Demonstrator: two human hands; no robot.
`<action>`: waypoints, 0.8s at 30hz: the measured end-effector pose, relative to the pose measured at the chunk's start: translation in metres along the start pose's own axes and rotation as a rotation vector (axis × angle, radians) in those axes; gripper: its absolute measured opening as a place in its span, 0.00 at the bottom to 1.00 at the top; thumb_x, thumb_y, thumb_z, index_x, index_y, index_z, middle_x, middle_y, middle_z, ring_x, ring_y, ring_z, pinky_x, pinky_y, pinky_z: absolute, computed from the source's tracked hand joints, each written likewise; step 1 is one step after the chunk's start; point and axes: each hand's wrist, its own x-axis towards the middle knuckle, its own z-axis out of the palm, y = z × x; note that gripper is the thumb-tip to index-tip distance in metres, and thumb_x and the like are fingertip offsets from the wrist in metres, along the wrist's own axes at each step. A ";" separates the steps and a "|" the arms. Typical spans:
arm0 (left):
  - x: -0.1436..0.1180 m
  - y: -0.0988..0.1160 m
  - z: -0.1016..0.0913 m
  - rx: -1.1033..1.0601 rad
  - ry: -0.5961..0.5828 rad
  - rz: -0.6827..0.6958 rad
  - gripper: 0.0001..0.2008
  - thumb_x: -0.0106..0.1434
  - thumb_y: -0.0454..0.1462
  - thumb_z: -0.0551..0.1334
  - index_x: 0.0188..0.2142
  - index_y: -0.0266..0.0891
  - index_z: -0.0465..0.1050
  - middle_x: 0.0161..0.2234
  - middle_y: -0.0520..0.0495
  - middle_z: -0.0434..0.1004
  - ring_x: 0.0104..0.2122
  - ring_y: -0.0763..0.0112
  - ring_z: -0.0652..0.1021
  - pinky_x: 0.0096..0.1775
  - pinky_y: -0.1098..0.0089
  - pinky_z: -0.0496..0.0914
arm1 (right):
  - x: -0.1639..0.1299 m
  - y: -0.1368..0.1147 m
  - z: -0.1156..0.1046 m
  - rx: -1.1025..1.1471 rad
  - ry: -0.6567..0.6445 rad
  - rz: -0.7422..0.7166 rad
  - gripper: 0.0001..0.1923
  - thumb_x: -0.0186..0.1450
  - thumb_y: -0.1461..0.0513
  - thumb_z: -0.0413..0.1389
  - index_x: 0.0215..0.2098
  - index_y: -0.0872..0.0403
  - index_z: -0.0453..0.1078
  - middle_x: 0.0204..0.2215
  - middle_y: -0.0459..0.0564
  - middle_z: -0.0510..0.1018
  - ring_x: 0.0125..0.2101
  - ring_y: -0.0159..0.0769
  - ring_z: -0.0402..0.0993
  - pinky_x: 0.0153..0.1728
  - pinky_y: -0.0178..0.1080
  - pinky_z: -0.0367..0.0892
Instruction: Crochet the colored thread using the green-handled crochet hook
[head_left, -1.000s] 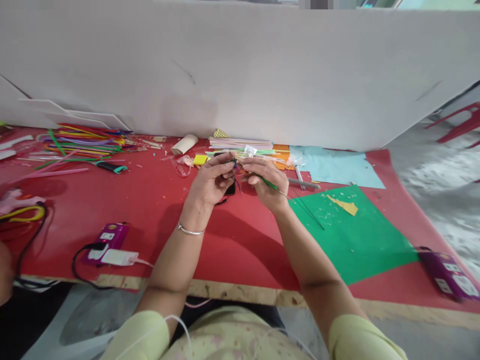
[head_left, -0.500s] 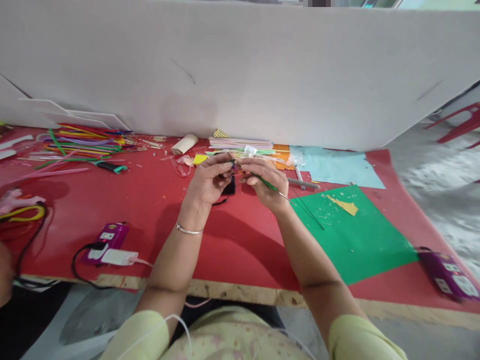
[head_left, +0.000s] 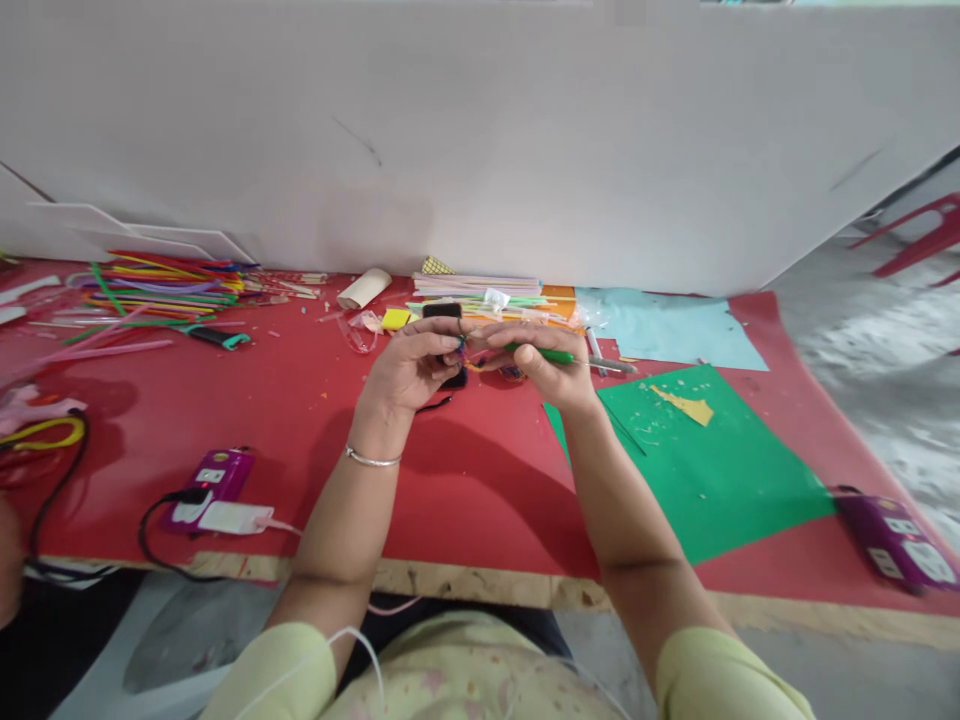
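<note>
Red table [head_left: 262,400] with a green paper sheet [head_left: 712,470] on the right side. Both forearms reach out and meet over the middle. Left hand [head_left: 412,365] has its fingers curled, pinching a tiny purple and orange bit [head_left: 465,350]. Right hand [head_left: 544,360] is closed round a green stick [head_left: 551,356] lying sideways, touching that same bit. Purple power strip [head_left: 210,478] near the front edge, label too small to read.
</note>
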 end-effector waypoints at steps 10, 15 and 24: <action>0.002 0.000 0.004 -0.041 0.034 0.058 0.11 0.47 0.29 0.73 0.34 0.35 0.86 0.21 0.52 0.72 0.21 0.81 0.69 0.20 0.81 0.58 | 0.004 -0.004 0.009 -0.331 0.022 -0.223 0.15 0.76 0.50 0.60 0.53 0.46 0.83 0.52 0.52 0.89 0.57 0.45 0.86 0.58 0.49 0.84; -0.001 0.001 0.007 -0.044 0.051 0.086 0.11 0.47 0.29 0.73 0.33 0.36 0.86 0.22 0.53 0.73 0.21 0.82 0.69 0.21 0.80 0.60 | 0.003 -0.006 0.013 -0.382 0.037 -0.249 0.14 0.77 0.51 0.59 0.53 0.46 0.82 0.54 0.53 0.88 0.57 0.45 0.86 0.59 0.50 0.84; -0.001 0.002 0.007 -0.024 0.046 0.059 0.10 0.46 0.30 0.71 0.32 0.34 0.85 0.20 0.52 0.72 0.20 0.81 0.68 0.20 0.80 0.57 | 0.002 -0.012 0.005 -0.257 -0.026 -0.121 0.15 0.77 0.51 0.60 0.51 0.48 0.84 0.54 0.54 0.88 0.57 0.46 0.86 0.50 0.45 0.88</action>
